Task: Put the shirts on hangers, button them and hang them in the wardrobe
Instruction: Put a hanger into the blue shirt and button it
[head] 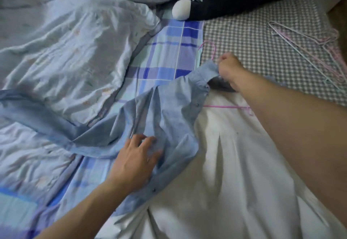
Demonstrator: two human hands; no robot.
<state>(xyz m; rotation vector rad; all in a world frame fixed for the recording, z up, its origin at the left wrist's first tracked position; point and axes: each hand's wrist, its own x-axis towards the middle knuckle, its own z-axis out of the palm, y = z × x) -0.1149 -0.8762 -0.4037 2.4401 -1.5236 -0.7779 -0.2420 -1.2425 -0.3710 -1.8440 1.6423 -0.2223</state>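
While right hand (228, 67) pinches the collar at 1 o'clock, left hand (137, 156) presses flat, fingers spread, on the blue shirt (159, 118); limp, light cloth, best held at collar over pink hanger (225, 106).

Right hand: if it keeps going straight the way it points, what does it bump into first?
Probably the pink hanger's hook, lying just past the right hand that pinches the shirt collar. Beyond that is only the checked sheet. Depth is hard to judge.

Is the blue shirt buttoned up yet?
No. The blue shirt lies open on the bed, its front panel folded back over the pink hanger, with the right hand pinching the collar.
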